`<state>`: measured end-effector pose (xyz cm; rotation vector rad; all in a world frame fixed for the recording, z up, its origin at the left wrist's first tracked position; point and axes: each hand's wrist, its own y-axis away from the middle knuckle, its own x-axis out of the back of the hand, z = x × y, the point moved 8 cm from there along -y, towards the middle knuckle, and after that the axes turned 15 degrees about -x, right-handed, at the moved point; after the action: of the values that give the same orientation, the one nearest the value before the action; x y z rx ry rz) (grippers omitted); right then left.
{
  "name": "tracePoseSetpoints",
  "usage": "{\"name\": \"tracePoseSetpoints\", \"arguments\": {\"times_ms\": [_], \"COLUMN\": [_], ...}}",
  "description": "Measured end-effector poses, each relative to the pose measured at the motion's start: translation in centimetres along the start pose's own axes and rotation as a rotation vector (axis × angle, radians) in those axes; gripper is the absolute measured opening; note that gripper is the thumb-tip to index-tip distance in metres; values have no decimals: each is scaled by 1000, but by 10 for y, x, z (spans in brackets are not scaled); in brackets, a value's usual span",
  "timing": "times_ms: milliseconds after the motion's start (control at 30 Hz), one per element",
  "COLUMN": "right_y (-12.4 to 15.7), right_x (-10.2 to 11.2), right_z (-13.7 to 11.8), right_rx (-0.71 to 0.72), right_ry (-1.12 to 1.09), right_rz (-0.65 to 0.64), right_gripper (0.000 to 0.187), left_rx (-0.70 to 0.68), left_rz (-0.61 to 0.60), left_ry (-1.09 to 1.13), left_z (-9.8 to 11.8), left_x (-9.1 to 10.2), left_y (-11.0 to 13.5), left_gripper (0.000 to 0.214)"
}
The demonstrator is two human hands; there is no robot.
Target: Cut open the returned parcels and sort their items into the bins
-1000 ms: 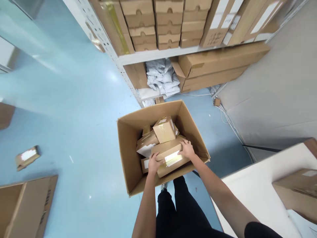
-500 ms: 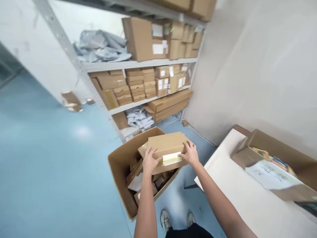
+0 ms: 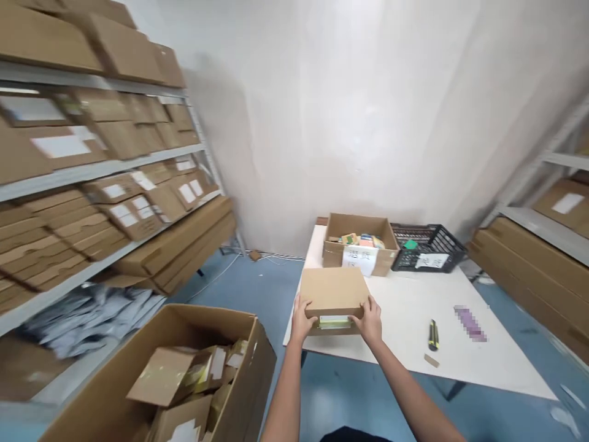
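Left hand: clamped on the left side of a closed brown cardboard box | right hand: clamped on its right side | box: over the white tabletop's near left part, contact unclear | beyond: open brown cardboard carton beside black plastic lattice crate

Wall: pale, faintly shadowed, beyond the fingers. Floor: blue, reflecting light on their near side. White table: extends beyond and right of them. Loaded shelf: left of fingers. Second shelf: well right, cut off by view edge.
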<state>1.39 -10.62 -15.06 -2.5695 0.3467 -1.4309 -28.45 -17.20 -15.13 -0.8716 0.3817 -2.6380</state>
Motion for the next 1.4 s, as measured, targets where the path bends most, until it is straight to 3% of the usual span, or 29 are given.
{"name": "tracePoseSetpoints", "arguments": {"times_ms": [67,133,233,333,400,467,567,633,700,833,933,1067,1133,1267,1400], "right_y": [14,37,62,57,38,9,-34,-56,-72,-99,-128,-151,-144,-105,-76], "right_x": [-3,-7,-5,2,12,28,53,62,61,45,36,36,42,59,68], "right_z": [78,142,192,200,198,188,172,163,154,144,142,165,184,208,228], "right_rx": [-163,-310,-308,-244,-289,-313,-351,-384,-410,-516,-491,-547,-640,-740,-706], "right_ry": [93,171,181,134,119,99,41,13,-2,31,14,26,57,138,133], "right_rz": [-105,-260,-420,-495,-502,-459,-395,-369,-363,-343,-343,-392,-376,-252,-207], "right_gripper": [52,70,88,79,69,62,53,51,49,51,45,36,38,43,39], "left_rx": [148,266,235,241,267,245,156,59,81,223,150,93,-1,-140,-181], "left_rz": [-125,-221,-238,-257,-282,-258,-173,-217,-281,-153,-223,-418,-583,-792,-943], "left_ry": [3,-33,-91,-129,-141,-134,-134,-188,-309,-550,-540,-520,-505,-477,-382], "left_z": [1,0,7,10,15,29,63,86,96,93,89,81,85,103,122], "left_x": [-72,-124,-159,-162,-154,-139,-119,-122,-131,-139,-168,-209,-236,-289,-336], "left_y": [21,49,73,73,58,28,-35,-76,-101,-101,-90,-112,-138,-185,-200], "left_gripper": [84,105,111,113,118,120,110,97,94,83,79,112,122,114,106]}}
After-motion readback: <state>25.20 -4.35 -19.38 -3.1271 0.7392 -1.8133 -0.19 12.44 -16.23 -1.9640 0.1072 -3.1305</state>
